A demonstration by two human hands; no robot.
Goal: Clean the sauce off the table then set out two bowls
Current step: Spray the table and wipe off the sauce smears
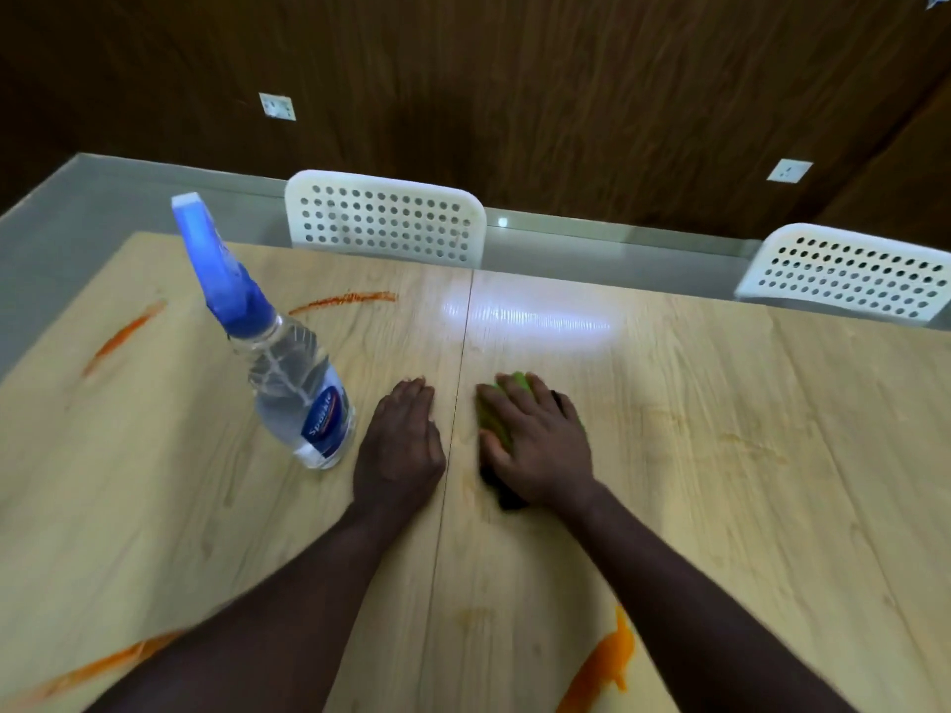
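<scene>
- A light wood-grain table (720,403) fills most of the view, with a dark wood-panelled wall (514,95) behind it and a grey floor between them.
- Two white perforated chairs are pushed in at the far edge, one near the middle (386,218) and one at the right (849,272).
- Orange sauce marks the tabletop in several places: a thin curved streak (345,300) at the far side, a smear (126,329) at the far left, a long streak (103,666) at the near left, and a thicker patch (604,661) at the near right.
- A clear spray bottle (293,373) with a blue trigger head stands upright on the table, just left of the left hand.
- The person's left hand (401,445) lies flat on the table, palm down, fingers together, holding nothing.
- The right hand (540,445) presses down with spread fingers on a green and dark sponge (494,424), which lies flat on the table near its middle seam.
- No bowls are in view.
</scene>
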